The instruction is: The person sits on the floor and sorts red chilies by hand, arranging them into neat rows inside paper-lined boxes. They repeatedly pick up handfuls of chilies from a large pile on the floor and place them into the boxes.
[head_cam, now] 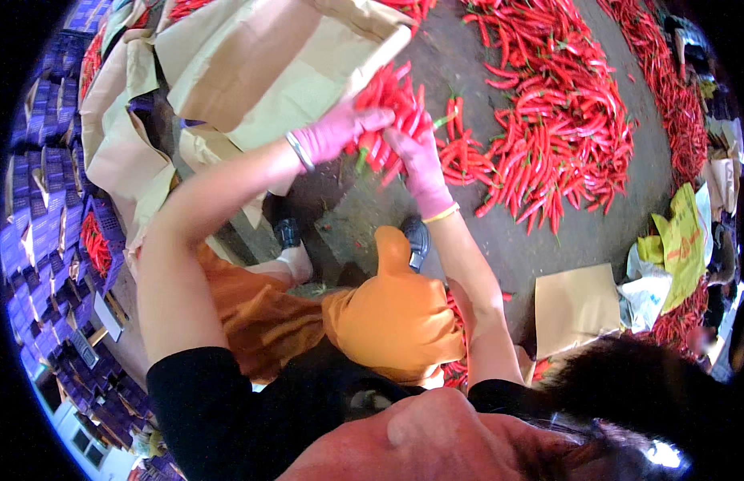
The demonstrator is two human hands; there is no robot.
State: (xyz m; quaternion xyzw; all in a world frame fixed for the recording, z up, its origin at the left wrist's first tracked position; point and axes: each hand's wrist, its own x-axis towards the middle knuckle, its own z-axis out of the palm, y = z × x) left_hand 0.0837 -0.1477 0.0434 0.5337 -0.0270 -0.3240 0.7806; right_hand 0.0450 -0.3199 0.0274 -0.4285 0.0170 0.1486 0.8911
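A bunch of red chili peppers (402, 96) is gathered between my two hands, some green stems showing. My left hand (339, 129), in a pink glove with a metal bangle at the wrist, presses the bunch from the left. On the other side my right hand (420, 165), also gloved in pink, grips its lower right part. Just beyond my left hand lies a crate lined with brown paper (293, 84), its bare lining facing up. A large pile of red chilies (552, 120) spreads over the floor to the right of my right hand.
Stacked purple crates (41, 204) line the left side, and one purple crate (110, 264) holds chilies. A cardboard sheet (576, 309) and a yellow bag (681, 246) lie at the right. Another long chili heap (678, 102) runs along the far right.
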